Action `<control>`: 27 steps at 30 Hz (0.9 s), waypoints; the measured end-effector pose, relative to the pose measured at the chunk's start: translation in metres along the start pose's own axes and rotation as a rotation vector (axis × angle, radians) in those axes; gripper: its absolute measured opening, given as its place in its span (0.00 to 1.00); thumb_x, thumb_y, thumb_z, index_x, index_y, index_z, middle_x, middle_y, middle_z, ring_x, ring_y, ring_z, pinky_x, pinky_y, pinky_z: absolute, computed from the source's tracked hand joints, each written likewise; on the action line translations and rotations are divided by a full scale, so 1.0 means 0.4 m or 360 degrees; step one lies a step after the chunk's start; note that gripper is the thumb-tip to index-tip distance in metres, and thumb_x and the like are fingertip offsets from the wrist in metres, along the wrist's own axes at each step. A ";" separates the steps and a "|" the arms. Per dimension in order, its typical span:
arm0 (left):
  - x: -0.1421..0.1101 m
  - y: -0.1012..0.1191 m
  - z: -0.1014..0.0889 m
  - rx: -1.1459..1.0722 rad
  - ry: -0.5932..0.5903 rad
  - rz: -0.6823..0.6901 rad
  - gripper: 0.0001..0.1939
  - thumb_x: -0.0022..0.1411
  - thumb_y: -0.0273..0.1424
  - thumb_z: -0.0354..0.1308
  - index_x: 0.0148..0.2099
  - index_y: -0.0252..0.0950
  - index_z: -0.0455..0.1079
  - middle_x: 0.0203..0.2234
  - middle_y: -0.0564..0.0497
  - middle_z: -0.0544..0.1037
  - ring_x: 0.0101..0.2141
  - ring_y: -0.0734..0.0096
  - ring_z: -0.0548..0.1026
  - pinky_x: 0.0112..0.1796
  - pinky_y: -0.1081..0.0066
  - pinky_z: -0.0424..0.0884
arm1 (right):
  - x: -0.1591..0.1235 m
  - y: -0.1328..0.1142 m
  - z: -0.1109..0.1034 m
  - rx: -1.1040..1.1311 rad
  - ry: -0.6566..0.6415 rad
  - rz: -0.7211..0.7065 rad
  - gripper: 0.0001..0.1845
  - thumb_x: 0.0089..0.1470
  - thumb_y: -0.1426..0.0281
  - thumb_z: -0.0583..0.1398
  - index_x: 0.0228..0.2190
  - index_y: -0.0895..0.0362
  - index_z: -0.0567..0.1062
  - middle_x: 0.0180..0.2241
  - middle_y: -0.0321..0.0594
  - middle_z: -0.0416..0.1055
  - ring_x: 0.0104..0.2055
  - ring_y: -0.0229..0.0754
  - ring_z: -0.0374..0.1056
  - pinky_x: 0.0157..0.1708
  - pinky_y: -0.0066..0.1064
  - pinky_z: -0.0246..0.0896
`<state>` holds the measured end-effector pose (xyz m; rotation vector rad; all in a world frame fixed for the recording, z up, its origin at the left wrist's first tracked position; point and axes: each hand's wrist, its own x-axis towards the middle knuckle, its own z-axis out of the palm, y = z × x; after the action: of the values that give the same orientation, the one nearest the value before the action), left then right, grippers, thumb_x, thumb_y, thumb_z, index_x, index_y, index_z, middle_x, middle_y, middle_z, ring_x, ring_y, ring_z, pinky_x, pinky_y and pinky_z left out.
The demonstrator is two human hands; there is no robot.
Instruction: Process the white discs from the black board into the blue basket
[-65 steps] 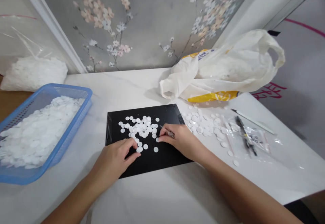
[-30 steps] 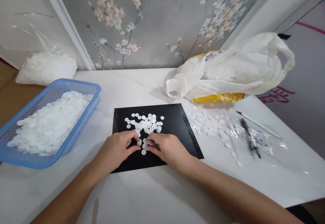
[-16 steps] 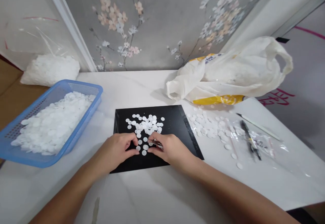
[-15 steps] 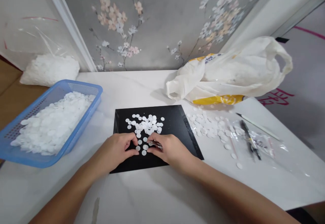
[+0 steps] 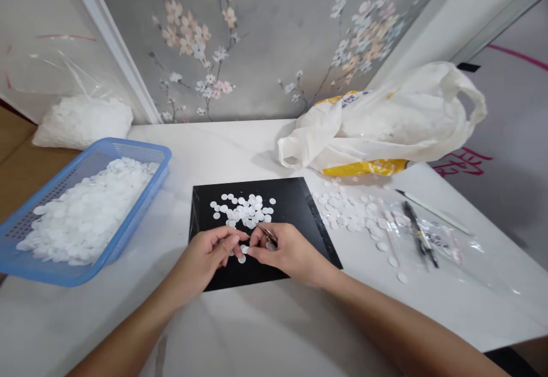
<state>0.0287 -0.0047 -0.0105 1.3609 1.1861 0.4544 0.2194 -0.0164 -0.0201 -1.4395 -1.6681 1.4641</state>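
Observation:
A black board (image 5: 295, 200) lies on the white table, with a loose pile of small white round discs (image 5: 248, 210) on its upper half. My left hand (image 5: 214, 251) is over the lower left of the board, thumb and fingers drawn together; whatever is between them is hidden. Opposite it, almost touching, my right hand (image 5: 285, 251) holds slim metal tweezers (image 5: 268, 234), their tip towards the pile. A white disc (image 5: 245, 249) shows by my right thumb tip. Another disc (image 5: 242, 259) lies on the board just below the fingertips.
At left stands a blue basket (image 5: 124, 228) heaped with white discs, a clear bag (image 5: 83, 120) of white pieces behind it. To the right are scattered discs (image 5: 349, 211), a pen (image 5: 419, 234), a pale stick (image 5: 436, 213) and clear plastic bags (image 5: 475, 268). A white carrier bag (image 5: 385, 126) lies behind.
My left hand has moved right and its fingers have drawn together beside my right fingertips. The tweezers' tip now points up towards the pile. The whole view has shifted slightly.

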 end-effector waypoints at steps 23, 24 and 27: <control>-0.002 0.014 0.042 -0.0696 0.0053 -0.0224 0.16 0.58 0.40 0.58 0.28 0.34 0.60 0.27 0.46 0.78 0.19 0.83 0.59 0.20 0.77 0.47 | 0.017 0.033 -0.051 0.0989 0.0262 0.0028 0.18 0.51 0.55 0.61 0.33 0.57 0.70 0.19 0.28 0.57 0.16 0.28 0.45 0.15 0.24 0.34; -0.002 0.013 0.042 -0.0687 0.0062 -0.0218 0.16 0.58 0.40 0.58 0.28 0.34 0.60 0.26 0.46 0.78 0.20 0.82 0.60 0.20 0.77 0.47 | 0.017 0.034 -0.057 0.0918 0.0292 0.0027 0.18 0.51 0.54 0.60 0.31 0.57 0.69 0.18 0.28 0.55 0.16 0.28 0.44 0.16 0.25 0.34; -0.003 0.012 0.033 -0.0722 0.0055 -0.0210 0.14 0.57 0.36 0.58 0.26 0.34 0.60 0.24 0.47 0.77 0.21 0.81 0.62 0.20 0.77 0.49 | 0.019 0.039 -0.078 0.0442 0.0440 -0.0015 0.20 0.54 0.53 0.56 0.25 0.57 0.69 0.16 0.28 0.51 0.18 0.31 0.46 0.17 0.25 0.40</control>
<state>0.0412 -0.0114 -0.0086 0.8832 1.1098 0.6114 0.2499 0.0008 -0.0272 -1.4025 -1.2502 1.3586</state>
